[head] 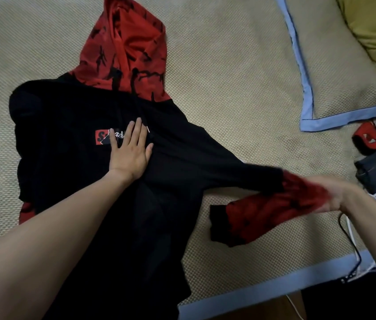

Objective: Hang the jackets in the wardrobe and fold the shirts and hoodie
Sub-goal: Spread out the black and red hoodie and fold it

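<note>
The left hand [129, 150] lies flat, fingers straight and spread, pressing the chest of the black hoodie with a red patterned hood [94, 158], which lies face up on the beige woven bed mat with blue edging [240, 93]. The right hand [335, 195], blurred, reaches out to the side with its grip closed round the hoodie's red patterned sleeve end [275, 211]. The hoodie's red-and-black chest label [103, 137] starts with "S"; the rest is covered or unreadable.
</note>
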